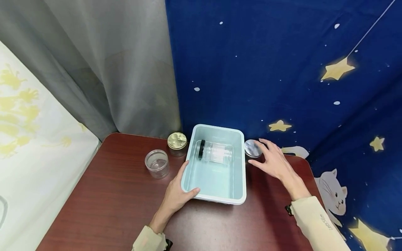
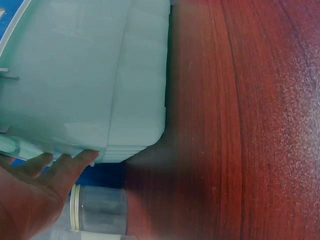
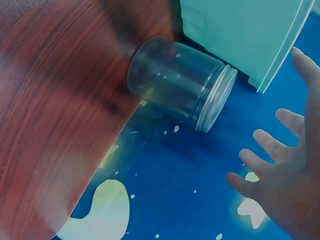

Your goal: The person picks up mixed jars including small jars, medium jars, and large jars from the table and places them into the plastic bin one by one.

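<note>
A light blue plastic tub (image 1: 220,200) stands on the table, a clear jar with a black lid (image 1: 216,153) lying on its side in it. At the tub's near left corner my left hand (image 1: 177,191) grips, thumb at the front rim and fingers along the outside of the left wall. My right hand (image 1: 272,161) is spread beside a clear jar with a silver lid (image 1: 253,148), right of the tub. In the right wrist view a gap shows between the fingers and that jar (image 3: 175,80); the hand holds nothing.
Left of the tub are a gold-lidded clear jar (image 1: 177,142) and a clear jar without a visible lid (image 1: 157,165). The dark red wooden table (image 1: 119,198) ends at a grey curtain (image 1: 138,69) and a blue star-patterned curtain (image 1: 251,69).
</note>
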